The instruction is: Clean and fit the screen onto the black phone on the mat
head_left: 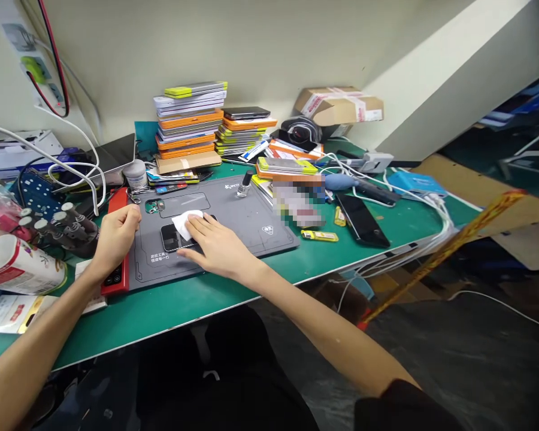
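Observation:
My right hand (220, 242) presses a folded white wipe (186, 224) onto the dark glass of a smartphone (170, 238), its fingers close together on top. The phone lies flat on a grey work mat (233, 251) and is partly covered by the wipe and hand. At the mat's left end, my left hand (117, 236) is closed in a fist over a red device with buttons (119, 278). The inside of the fist is hidden. A small glass bottle with a black cap (245, 184) stands upright on the mat beyond the phone.
Stacked flat boxes (191, 129) stand against the wall. Screwdrivers (63, 227) and a white tub (20, 263) crowd the left. On the right lie a black tablet-like device (363, 220), white cables (438, 209) and a yellow packet (320, 236). A taped carton (341, 105) sits behind.

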`<state>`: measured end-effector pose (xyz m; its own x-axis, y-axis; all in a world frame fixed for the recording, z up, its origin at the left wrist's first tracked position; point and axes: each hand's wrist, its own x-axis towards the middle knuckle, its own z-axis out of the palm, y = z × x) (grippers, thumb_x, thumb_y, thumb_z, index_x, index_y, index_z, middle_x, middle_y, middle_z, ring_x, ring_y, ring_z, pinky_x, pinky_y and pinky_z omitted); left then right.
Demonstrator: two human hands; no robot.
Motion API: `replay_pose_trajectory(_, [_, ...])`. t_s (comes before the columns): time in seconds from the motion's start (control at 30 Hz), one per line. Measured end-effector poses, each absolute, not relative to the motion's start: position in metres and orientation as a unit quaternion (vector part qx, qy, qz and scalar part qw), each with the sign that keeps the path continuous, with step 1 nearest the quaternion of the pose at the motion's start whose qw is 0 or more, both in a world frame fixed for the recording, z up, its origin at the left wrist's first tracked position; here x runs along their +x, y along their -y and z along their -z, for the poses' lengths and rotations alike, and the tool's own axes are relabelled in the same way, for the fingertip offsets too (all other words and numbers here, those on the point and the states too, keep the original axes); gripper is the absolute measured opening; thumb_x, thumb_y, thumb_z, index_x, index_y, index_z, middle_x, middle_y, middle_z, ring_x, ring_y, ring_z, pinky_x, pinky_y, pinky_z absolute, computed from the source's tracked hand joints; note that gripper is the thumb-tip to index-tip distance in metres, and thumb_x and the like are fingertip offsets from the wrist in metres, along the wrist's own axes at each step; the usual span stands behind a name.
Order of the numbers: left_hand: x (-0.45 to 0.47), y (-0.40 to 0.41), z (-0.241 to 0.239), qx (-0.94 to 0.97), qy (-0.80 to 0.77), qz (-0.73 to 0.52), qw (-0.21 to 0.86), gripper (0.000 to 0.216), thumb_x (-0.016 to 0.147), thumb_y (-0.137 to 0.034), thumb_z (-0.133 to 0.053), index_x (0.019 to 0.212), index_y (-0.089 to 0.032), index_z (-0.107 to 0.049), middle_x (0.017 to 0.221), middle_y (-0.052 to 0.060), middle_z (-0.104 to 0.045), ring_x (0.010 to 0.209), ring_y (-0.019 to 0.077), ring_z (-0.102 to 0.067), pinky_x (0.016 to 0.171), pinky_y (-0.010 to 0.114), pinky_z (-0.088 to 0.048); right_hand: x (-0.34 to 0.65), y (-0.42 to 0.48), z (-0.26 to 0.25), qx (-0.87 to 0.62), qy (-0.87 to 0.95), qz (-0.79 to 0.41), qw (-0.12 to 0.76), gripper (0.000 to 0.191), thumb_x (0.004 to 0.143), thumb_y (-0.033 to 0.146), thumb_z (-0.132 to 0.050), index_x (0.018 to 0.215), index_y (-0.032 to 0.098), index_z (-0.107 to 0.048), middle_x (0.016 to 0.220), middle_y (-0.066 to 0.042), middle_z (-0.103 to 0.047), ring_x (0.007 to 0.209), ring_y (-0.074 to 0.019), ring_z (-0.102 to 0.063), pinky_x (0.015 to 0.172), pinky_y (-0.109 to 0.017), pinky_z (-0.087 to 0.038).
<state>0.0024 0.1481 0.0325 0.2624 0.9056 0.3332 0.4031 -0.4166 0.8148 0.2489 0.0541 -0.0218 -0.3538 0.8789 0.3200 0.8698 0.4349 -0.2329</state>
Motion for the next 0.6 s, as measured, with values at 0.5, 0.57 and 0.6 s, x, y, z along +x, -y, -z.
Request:
replay_pose_trajectory(0.5, [-0.004,-0.156,-0.028,0.737,-0.433,-0.423,0.301,0.047,0.104,-0.047,-0.056,0.066,-0.024,-0.041,0.062,-0.002,-0.038,0.058,0.0145,-0.034,0.056,0.032,-0.026,0.195,-0.060,0.008,-0.517,0.834,0.025,0.188,0.092,0.117,0.071,-0.054,0.162,-0.009,-0.061,0.170,-0.030,-0.060,0.167,-0.0356,-0.053,0.149,-0.046,-0.028])
replay_pose_trajectory(0.57, [-0.005,-0.158,-0.026,0.739,-0.433,-0.422,0.297,0.048,0.107,-0.047,-0.054,0.066,-0.024,-0.042,0.061,-0.002,-0.037,0.057,0.0147,-0.033,0.056,0.032,-0.027,0.191,-0.053,0.013,-0.512,0.835,0.031,0.198,0.096,0.116,0.073,-0.055,0.163,-0.010,-0.059,0.171,-0.031,-0.057,0.167,-0.0378,-0.052,0.149,-0.049,-0.029])
replay_pose_trajectory(0.6, [-0.005,-0.158,-0.026,0.740,-0.434,-0.421,0.295,0.049,0.107,-0.047,-0.054,0.066,-0.024,-0.042,0.061,-0.002,-0.038,0.057,0.0147,-0.034,0.055,0.032,-0.027,0.190,-0.046,0.017,-0.505,0.838,0.034,0.205,0.096,0.116,0.074,-0.055,0.163,-0.009,-0.060,0.171,-0.031,-0.057,0.167,-0.0383,-0.053,0.148,-0.050,-0.031])
